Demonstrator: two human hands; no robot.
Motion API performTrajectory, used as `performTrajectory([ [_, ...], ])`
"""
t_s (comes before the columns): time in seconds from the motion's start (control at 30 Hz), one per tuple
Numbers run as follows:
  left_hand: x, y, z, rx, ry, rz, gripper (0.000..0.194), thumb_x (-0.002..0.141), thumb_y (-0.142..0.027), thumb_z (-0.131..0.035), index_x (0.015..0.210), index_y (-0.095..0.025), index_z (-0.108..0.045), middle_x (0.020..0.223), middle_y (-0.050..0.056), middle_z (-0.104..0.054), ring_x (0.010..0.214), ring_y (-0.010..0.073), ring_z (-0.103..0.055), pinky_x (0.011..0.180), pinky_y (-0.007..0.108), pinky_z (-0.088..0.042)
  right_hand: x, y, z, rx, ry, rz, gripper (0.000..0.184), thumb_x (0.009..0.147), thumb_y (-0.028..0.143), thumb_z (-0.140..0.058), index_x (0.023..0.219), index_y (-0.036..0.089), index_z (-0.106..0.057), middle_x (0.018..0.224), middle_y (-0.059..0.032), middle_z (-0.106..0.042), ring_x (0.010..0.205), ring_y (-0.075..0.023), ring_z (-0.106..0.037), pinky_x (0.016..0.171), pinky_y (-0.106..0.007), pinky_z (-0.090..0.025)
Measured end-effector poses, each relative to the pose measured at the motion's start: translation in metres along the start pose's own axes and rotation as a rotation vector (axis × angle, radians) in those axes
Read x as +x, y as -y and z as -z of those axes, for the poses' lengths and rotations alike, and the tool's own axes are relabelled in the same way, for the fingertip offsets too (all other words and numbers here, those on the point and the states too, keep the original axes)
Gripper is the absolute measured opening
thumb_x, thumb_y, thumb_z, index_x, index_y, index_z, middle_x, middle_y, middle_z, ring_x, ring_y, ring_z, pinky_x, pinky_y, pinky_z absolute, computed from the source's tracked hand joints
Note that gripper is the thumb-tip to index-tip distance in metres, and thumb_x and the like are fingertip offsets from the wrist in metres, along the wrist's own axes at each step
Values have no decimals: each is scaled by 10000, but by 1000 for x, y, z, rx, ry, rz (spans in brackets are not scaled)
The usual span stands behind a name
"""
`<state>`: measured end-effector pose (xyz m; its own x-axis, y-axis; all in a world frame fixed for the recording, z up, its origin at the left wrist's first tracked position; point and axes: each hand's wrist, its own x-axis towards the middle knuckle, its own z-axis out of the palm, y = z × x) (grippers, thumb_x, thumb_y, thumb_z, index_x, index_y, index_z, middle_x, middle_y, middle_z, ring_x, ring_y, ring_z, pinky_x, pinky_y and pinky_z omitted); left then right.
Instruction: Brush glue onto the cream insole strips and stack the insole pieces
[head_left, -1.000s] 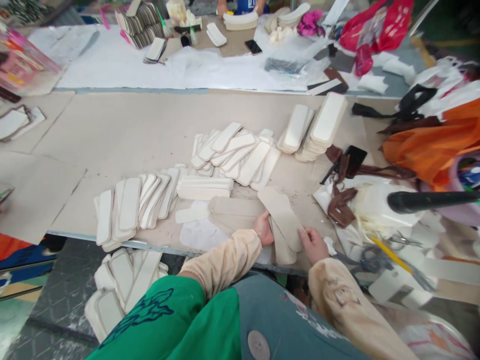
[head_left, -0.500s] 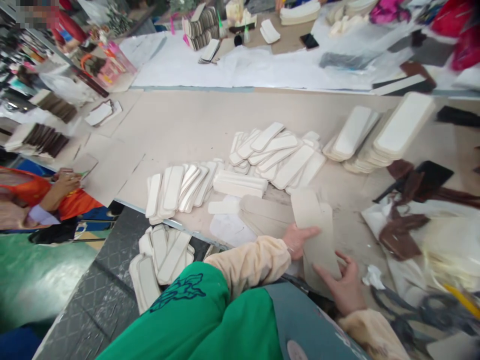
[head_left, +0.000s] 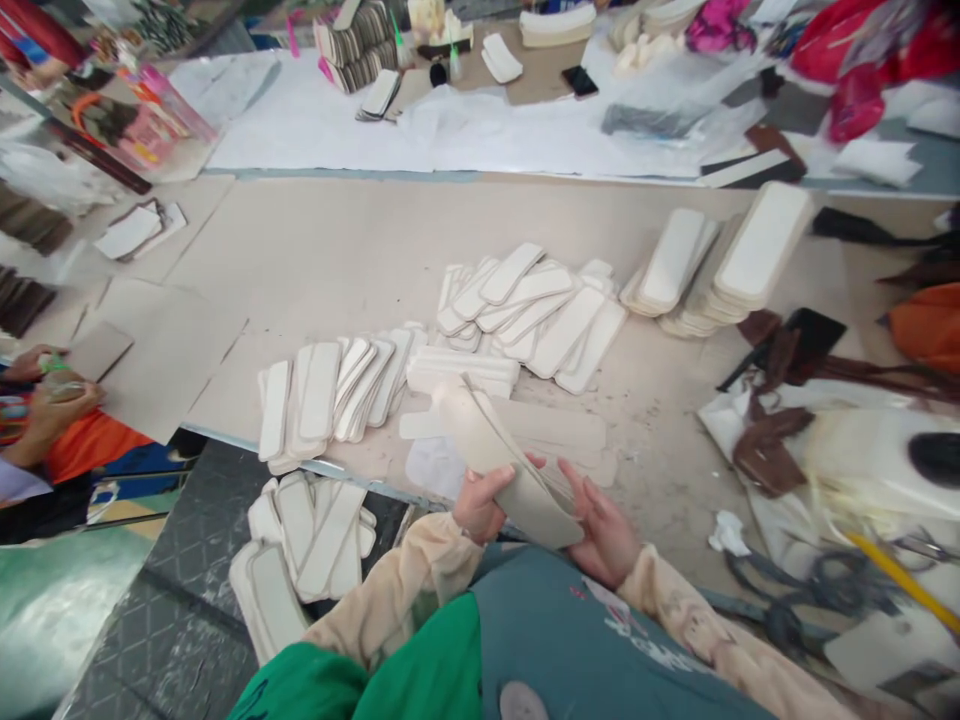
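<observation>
Between my two hands are several thin beige strips with rounded ends (head_left: 499, 450), bowed and fanned apart at one edge. My left hand (head_left: 484, 503) grips them on the left, its thumb lying over the top strip. On the right side, my right hand (head_left: 604, 525) holds their lower end, with some fingers behind them. Just beyond, more beige strips (head_left: 566, 425) lie flat on the table (head_left: 315, 240). A neat stack of cream strips (head_left: 465, 370) sits behind these, beside a fanned row of strips (head_left: 319, 390) and a loose heap (head_left: 540, 300).
Taller stacks (head_left: 761, 250) stand at the back right. Brown leather pieces (head_left: 772, 440) and a yellow rod (head_left: 904, 580) lie on the right. More strips (head_left: 319, 540) rest on a dark lower surface at the left. A co-worker's hands (head_left: 56, 400) hold a green-topped bottle at the far left.
Both hands have moved left with the strips, which have gone from upright and fairly flat to tilted and bowed. My right hand has closed in on them. The view has shifted right.
</observation>
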<state>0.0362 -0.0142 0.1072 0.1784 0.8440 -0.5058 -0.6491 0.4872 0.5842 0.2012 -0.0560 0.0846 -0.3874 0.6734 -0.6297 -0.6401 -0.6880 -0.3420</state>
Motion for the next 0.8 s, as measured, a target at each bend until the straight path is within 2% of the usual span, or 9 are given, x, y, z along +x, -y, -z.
performTrajectory([
  [0.1, 2, -9, 12, -10, -57, -26, 351, 638, -330, -779, 890, -102, -693, 873, 126, -737, 902, 323, -685, 884, 468, -519, 19, 11, -6, -364, 10, 74, 638, 895, 606, -356, 1453, 326, -221, 1363, -88, -524, 1216, -238, -528, 1007, -489, -395],
  [0.2, 7, -21, 31, -74, -210, -84, 420, 620, -274, -798, 992, -131, -667, 882, 92, -739, 912, 297, -688, 911, 453, -513, 51, 30, 19, -999, -189, 393, 656, 829, 535, -529, 1396, 255, -355, 1366, -108, -508, 1284, -230, -450, 1074, -440, -327],
  [0.27, 7, -25, 46, -98, -312, -69, 501, 610, -243, -806, 1070, -134, -642, 899, 93, -738, 935, 292, -684, 929, 447, -506, 78, 45, 38, -1431, -290, 519, 681, 799, 473, -565, 1391, 190, -383, 1367, -147, -496, 1271, -269, -449, 1068, -457, -331],
  [0.33, 5, -24, 61, -114, -395, -33, 554, 602, -224, -808, 1116, -131, -623, 920, 103, -736, 965, 295, -674, 943, 446, -499, 101, 59, 52, -1767, -315, 549, 686, 771, 404, -591, 1380, 145, -407, 1360, -176, -494, 1252, -306, -455, 1060, -474, -330],
  [0.4, 2, -19, 74, -130, -444, 14, 582, 598, -208, -807, 1141, -131, -612, 951, 113, -733, 993, 302, -664, 953, 451, -493, 118, 69, 57, -2006, -269, 532, 681, 749, 349, -616, 1367, 130, -428, 1339, -182, -508, 1222, -321, -468, 1034, -466, -352],
  [0.5, 1, -7, 86, -149, -478, 74, 600, 592, -192, -805, 1156, -138, -608, 1004, 124, -724, 1025, 309, -650, 965, 454, -485, 131, 76, 57, -2182, -244, 478, 687, 730, 352, -652, 1350, 129, -457, 1217, -173, -577, 1122, -323, -507, 951, -439, -407],
  [0.6, 4, 4, 90, -162, -494, 68, 632, 573, -181, -813, 1169, -167, -604, 1042, 112, -716, 1054, 309, -636, 971, 446, -480, 136, 80, 58, -2199, -289, 427, 643, 721, 386, -672, 1301, 158, -511, 1063, -132, -612, 1003, -288, -540, 889, -400, -426],
  [0.67, 8, 9, 91, -165, -488, 59, 643, 562, -181, -818, 1169, -186, -606, 1051, 97, -715, 1071, 307, -626, 972, 442, -477, 137, 82, 61, -2205, -321, 435, 618, 714, 433, -681, 1259, 174, -548, 1067, -126, -587, 1003, -282, -527, 886, -388, -418],
  [0.8, 16, 20, 90, -168, -471, 81, 612, 554, -184, -816, 1135, -192, -626, 1024, 92, -721, 1075, 314, -619, 964, 461, -477, 139, 88, 70, -2246, -390, 499, 706, 660, 566, -698, 1252, 208, -558, 1171, -145, -517, 1081, -328, -459, 876, -422, -403],
])
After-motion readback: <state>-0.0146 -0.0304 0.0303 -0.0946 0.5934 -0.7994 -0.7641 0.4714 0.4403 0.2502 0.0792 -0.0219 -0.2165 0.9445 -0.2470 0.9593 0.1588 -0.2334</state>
